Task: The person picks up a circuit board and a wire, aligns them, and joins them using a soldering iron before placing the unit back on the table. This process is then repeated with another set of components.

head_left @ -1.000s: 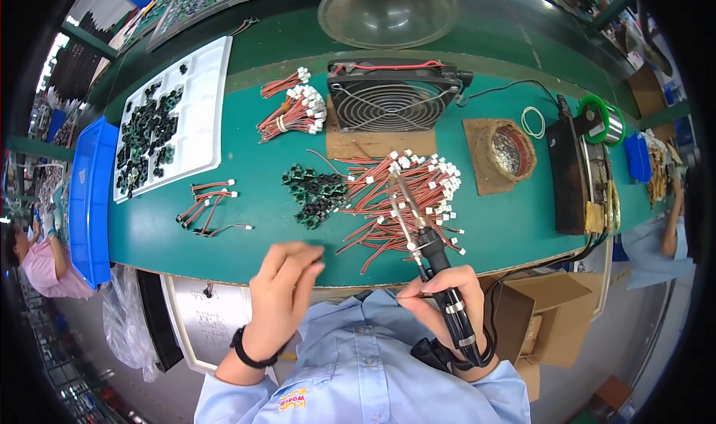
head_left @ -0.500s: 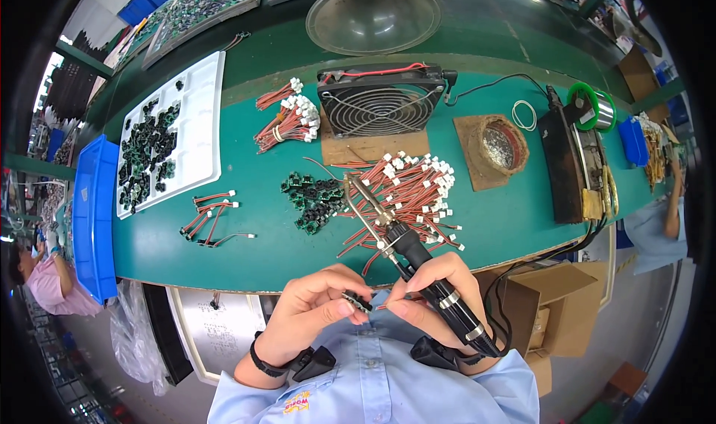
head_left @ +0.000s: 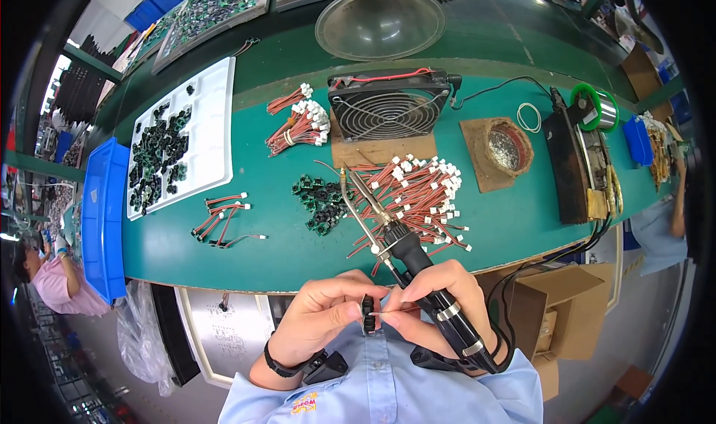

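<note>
My left hand [head_left: 319, 316] pinches a small black-and-green circuit part [head_left: 368, 316] on edge between thumb and fingers, just beyond my shirt front. Held in my right hand [head_left: 453, 290] is a black soldering iron [head_left: 407, 246], its metal tip and thin side tube pointing up and away over the table. The right thumb and forefinger also pinch a thin wire end against the circuit part; most of that wire is hidden. Beyond the hands lie a heap of similar black-and-green parts [head_left: 317, 200] and a heap of red wires with white connectors [head_left: 429, 200].
A black fan [head_left: 388, 114] stands behind the wire heap. On the right are a round tip-cleaning pot [head_left: 501, 149], a soldering station [head_left: 565, 172] and a solder reel [head_left: 608, 113]. A white tray [head_left: 212, 137] holds more parts, beside a blue bin [head_left: 104, 219]. Finished-looking wired pieces [head_left: 220, 219] lie left.
The circuit part has turned more upright in my left fingers. My right fingertips have come closer, bringing the wire end to it. The whole view has shifted slightly.
</note>
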Tool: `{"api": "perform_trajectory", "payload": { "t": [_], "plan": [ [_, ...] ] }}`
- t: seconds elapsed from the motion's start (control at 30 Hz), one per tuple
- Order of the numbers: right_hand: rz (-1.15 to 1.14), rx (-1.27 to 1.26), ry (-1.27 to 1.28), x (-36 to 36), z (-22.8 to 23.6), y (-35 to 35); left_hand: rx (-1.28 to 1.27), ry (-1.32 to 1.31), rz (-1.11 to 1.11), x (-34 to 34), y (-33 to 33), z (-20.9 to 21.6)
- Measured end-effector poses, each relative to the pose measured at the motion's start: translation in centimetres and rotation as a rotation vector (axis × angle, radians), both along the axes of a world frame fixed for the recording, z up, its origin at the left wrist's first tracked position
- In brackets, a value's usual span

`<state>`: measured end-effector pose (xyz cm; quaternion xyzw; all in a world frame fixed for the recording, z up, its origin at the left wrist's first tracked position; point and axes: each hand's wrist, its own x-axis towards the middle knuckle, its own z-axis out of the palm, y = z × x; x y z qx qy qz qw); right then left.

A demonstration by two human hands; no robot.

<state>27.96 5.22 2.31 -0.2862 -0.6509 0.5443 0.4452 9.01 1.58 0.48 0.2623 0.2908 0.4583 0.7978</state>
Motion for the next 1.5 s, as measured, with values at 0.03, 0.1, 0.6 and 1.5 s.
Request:
{"api": "perform_trajectory", "payload": {
  "t": [0.03,0.1,0.6,1.5],
  "plan": [
    [-0.013,0.026,-0.015,0.0,0.0,0.0,-0.002,0.001,0.000,0.0,-0.1,-0.1],
    [-0.027,0.050,-0.030,-0.1,-0.2,-0.1,0.016,0.014,0.007,0.0,-0.2,-0.3],
    [-0.056,0.031,0.010,0.2,-1.3,0.0,0.086,-0.037,0.019,1.1,0.1,-2.1],
    [-0.057,-0.002,0.008,0.9,-1.6,0.5,0.073,-0.036,0.025,1.7,0.3,-2.7]
  ]
}}
